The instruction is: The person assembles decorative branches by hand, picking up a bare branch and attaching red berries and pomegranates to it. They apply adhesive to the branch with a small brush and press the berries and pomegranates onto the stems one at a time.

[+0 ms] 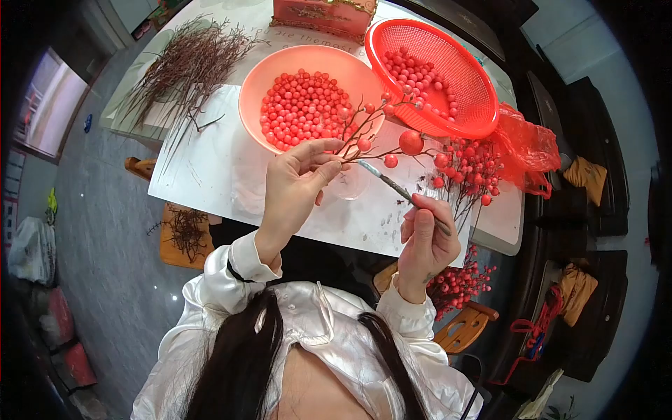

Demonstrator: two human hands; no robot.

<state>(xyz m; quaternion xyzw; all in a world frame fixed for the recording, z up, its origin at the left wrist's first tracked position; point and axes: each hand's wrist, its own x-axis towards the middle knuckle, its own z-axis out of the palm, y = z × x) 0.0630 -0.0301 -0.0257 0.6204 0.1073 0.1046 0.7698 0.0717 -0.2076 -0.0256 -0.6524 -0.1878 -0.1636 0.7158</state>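
Note:
My left hand [297,183] pinches the stem end of a brown branch bearing red berries [411,143], which points to the right. In my right hand [428,234] is a thin brush-like stick [396,187], its pale tip beside the branch stem. Behind my left hand, a pink bowl [250,105] holds many loose red berries [301,105]. A red perforated basket [483,98] with more berries stands to its right. Finished-looking berry branches [470,168] lie right of my right hand, on the table.
Bare brown twigs [192,66] are heaped at the table's back left. White paper [203,168] covers the table's front. A pink box [322,17] stands at the back, a red plastic bag [528,147] at the right. Stools [465,327] hold more twigs and berry branches.

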